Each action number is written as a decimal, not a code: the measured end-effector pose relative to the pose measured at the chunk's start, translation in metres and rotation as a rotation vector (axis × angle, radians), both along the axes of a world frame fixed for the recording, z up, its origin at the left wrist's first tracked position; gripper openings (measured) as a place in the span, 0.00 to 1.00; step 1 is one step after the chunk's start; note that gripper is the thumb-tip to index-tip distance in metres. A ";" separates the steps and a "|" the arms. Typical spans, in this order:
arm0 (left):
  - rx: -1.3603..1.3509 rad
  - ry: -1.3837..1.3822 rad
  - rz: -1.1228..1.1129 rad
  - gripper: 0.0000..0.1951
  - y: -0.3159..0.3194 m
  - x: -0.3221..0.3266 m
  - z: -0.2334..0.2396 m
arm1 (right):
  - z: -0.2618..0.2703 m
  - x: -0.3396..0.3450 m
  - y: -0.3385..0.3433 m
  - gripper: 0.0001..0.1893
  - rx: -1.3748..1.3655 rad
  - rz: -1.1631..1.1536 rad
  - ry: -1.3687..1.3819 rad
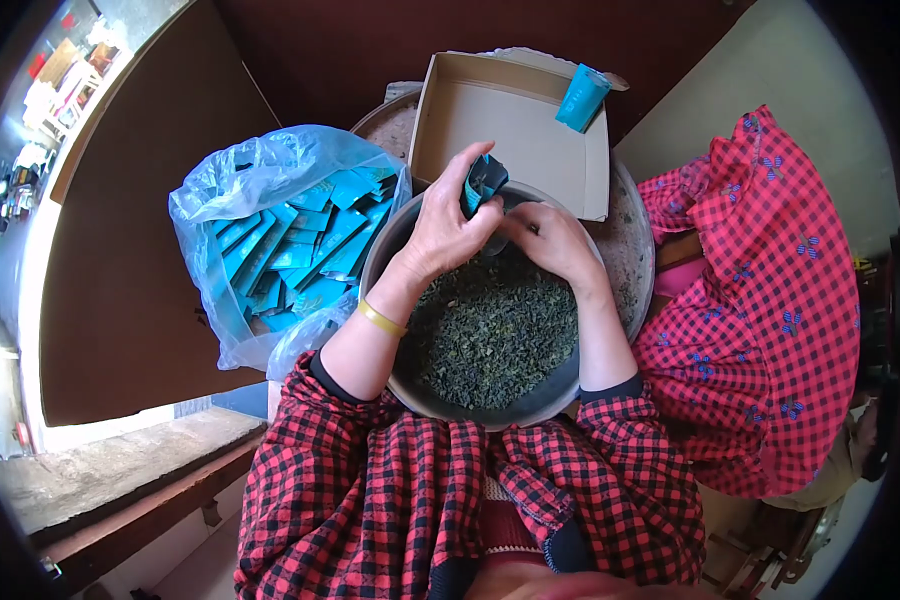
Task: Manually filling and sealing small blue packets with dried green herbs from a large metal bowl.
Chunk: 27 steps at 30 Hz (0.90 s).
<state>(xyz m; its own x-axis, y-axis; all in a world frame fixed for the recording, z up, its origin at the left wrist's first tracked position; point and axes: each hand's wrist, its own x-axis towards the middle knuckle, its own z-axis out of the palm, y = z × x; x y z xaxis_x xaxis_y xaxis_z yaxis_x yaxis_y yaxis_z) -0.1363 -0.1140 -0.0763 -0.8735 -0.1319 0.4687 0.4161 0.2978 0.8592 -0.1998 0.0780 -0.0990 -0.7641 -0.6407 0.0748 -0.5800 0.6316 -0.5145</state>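
My left hand [450, 217] holds a small turquoise packet [483, 184] upright, its dark mouth open, above the far rim of a metal bowl [487, 418]. Dark green dried leaves, like loose tea, [495, 337] fill the lower part of the bowl. Close beside the packet's base, my right hand [551, 236] has its fingers curled inward; a small shiny item shows between the hands, too hidden to name, and whether the right fingers grip it cannot be told. Many turquoise packets [292, 247] lie in a translucent blue plastic bag [202, 195] left of the bowl.
Beyond the bowl, a shallow cardboard box [510, 112] rests on a round table [626, 247], with one turquoise packet [583, 97] leaning at its far right corner. Red checked cloth [765, 300] drapes at the right. A brown panel [142, 225] stands at the left, above a ledge [135, 465].
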 end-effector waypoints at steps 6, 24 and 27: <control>0.191 -0.117 -0.230 0.29 -0.003 0.002 0.003 | 0.012 0.019 -0.016 0.27 -0.400 0.117 0.112; 0.124 -0.424 -0.416 0.23 -0.003 -0.007 -0.015 | -0.001 -0.006 0.009 0.22 -0.437 -0.036 -0.209; 0.206 -0.323 -0.370 0.22 0.001 -0.006 -0.018 | 0.009 0.006 0.004 0.22 -0.608 -0.025 -0.324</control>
